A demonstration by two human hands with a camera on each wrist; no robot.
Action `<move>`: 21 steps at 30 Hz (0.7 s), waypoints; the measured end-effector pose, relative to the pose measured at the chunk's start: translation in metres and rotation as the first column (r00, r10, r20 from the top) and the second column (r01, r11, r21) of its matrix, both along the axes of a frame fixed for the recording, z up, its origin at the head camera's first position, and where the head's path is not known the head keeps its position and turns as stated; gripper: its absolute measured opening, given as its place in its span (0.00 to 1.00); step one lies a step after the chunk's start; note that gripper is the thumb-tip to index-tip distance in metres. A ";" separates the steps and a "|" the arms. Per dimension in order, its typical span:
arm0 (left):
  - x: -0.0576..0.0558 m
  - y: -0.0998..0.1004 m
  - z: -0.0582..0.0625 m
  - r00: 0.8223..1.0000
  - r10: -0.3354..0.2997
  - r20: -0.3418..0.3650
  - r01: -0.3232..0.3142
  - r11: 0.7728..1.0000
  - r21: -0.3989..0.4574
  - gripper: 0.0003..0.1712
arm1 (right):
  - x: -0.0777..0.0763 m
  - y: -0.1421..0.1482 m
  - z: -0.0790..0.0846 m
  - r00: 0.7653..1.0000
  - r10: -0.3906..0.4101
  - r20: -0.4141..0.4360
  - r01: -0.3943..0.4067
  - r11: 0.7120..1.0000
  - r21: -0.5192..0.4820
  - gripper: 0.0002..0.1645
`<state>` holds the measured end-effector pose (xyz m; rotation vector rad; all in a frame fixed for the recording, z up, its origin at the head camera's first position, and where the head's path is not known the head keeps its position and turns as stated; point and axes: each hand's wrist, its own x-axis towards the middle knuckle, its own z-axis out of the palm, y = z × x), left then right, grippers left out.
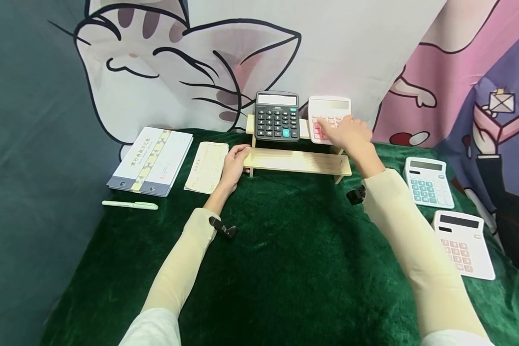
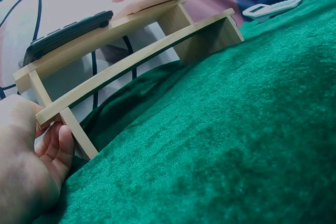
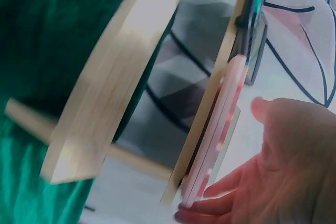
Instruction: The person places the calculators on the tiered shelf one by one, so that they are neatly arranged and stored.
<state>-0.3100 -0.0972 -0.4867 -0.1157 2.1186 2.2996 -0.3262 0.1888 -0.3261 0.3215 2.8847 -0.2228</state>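
A two-tier wooden shelf [image 1: 298,161] stands on the green cloth. At the left end of its lower board, my left hand [image 1: 234,166] grips the wood, with the fingers curled beneath in the left wrist view. The upper board carries a black calculator [image 1: 278,117] and, to its right, a pink and white calculator [image 1: 328,106], both lying tilted. My right hand [image 1: 351,133] is over the pink one. Seen from the right wrist, its thumb stands apart from the keys and its loosely extended fingers [image 3: 220,203] are at the calculator's outer edge.
Left of the shelf lie a paper booklet [image 1: 206,167], a thick white and blue book [image 1: 150,161] and a pale green pen [image 1: 129,205]. On the right are a blue-keyed calculator [image 1: 428,182] and another with pink keys [image 1: 463,245]. A cartoon-print curtain [image 1: 354,48] hangs behind.
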 end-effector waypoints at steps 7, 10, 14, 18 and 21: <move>-0.002 0.002 -0.002 1.000 -0.002 0.001 0.002 1.000 0.012 0.21 | 0.017 0.039 -0.008 0.976 0.051 -0.212 -0.063 0.997 -0.052 0.67; -0.002 0.003 -0.002 1.000 -0.002 0.004 0.002 1.000 0.011 0.21 | 0.032 0.057 -0.019 0.927 0.080 -0.366 -0.114 0.991 -0.072 0.56; -0.003 0.005 -0.001 1.000 -0.013 -0.006 0.013 1.000 0.004 0.21 | 0.054 0.082 -0.038 0.868 0.073 -0.490 -0.145 0.983 -0.112 0.45; -0.004 0.004 -0.001 1.000 -0.009 -0.006 0.009 1.000 0.010 0.21 | 0.074 0.106 -0.054 0.876 0.009 -0.482 -0.110 0.977 -0.180 0.47; -0.002 0.003 -0.002 1.000 0.002 0.007 -0.003 1.000 0.013 0.21 | 0.091 0.120 -0.068 0.877 -0.035 -0.479 -0.089 0.968 -0.233 0.47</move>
